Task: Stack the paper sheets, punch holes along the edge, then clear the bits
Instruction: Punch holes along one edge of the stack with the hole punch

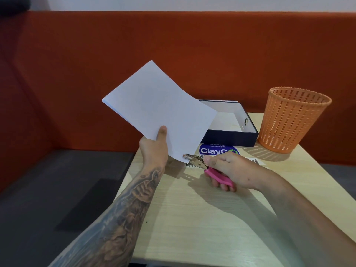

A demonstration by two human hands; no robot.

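Meanwhile left hand (154,149) pinches the paper stack (159,110); right hand (229,170) apparently squeezes the hole punch (210,170) on its corner.

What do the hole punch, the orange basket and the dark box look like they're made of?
Hole punch: shiny bare metal head, glinting silver; its pink handles look like matte plastic or rubber coating.
Orange basket: moulded plastic, judging by its uniform colour and regular slotted walls.
Dark box: probably rigid cardboard, with thin straight walls, matte navy outside and white inside.
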